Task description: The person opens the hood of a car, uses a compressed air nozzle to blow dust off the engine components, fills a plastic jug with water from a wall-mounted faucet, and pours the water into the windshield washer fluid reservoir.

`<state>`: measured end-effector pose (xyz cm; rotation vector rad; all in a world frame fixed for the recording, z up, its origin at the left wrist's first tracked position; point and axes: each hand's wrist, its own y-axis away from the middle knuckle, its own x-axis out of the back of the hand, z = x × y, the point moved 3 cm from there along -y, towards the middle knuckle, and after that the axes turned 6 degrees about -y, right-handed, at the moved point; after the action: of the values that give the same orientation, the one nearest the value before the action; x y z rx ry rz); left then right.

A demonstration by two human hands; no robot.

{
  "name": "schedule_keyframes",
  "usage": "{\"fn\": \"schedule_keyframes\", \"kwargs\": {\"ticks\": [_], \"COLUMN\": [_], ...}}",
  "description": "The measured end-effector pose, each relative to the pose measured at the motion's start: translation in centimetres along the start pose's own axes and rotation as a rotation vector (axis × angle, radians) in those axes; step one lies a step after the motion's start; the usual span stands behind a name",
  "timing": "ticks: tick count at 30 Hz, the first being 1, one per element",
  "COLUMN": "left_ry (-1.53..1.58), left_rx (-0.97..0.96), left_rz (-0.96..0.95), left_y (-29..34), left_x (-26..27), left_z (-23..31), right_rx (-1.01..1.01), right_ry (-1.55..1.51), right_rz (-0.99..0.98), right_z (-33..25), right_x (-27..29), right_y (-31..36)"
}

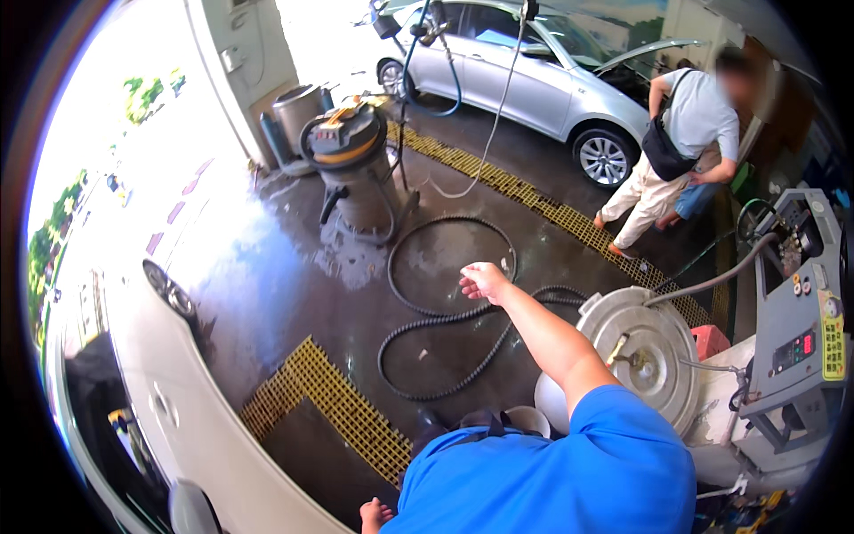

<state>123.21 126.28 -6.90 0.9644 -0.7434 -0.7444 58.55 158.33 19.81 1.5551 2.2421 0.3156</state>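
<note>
My right hand (pixel 485 283) reaches forward over the wet floor, its fingers loosely bent and nothing visible in them. Below it in the picture, a black ribbed hose (pixel 445 388) lies in loops on the floor. Low beside my body, my left hand (pixel 375 514) hangs with fingers slightly curled and apart, holding nothing that I can see. It is nearest to the pale car (pixel 218 436) on my left. A wet-dry vacuum cleaner (pixel 363 191) with a dark and orange top stands ahead, apart from both hands.
Right of me stand a large round grey lid (pixel 654 356) on a drum and a grey machine (pixel 792 329) with a control panel. A silver car (pixel 525 76) has its hood raised; a person (pixel 694 125) bends beside it. Yellow floor grating (pixel 329 400) lies nearby.
</note>
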Motion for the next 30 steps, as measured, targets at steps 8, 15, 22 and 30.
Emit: {"fn": "schedule_keyframes", "kwargs": {"ticks": [8,15,22,30], "left_ry": [0.076,0.381,0.396,-0.085], "left_rx": [-0.312,-0.515,-0.743,-1.372], "left_rz": [0.141,0.146,0.152,0.355], "left_y": [-5.2,-3.5,4.7,31.1], "left_x": [2.5,-1.4,-9.7,-25.2], "left_z": [32.2,49.8,70.6,100.6], "right_rx": [0.306,0.604,1.069,1.235], "right_ry": [-0.093,-0.040,0.697,0.330], "right_rz": [0.035,0.141,0.681,0.128], "right_z": [-19.5,-38.1,-52.0,-56.8], "right_x": [0.8,3.8,9.2,3.9], "right_y": [-15.4,-31.4,-48.0,-49.8]}}
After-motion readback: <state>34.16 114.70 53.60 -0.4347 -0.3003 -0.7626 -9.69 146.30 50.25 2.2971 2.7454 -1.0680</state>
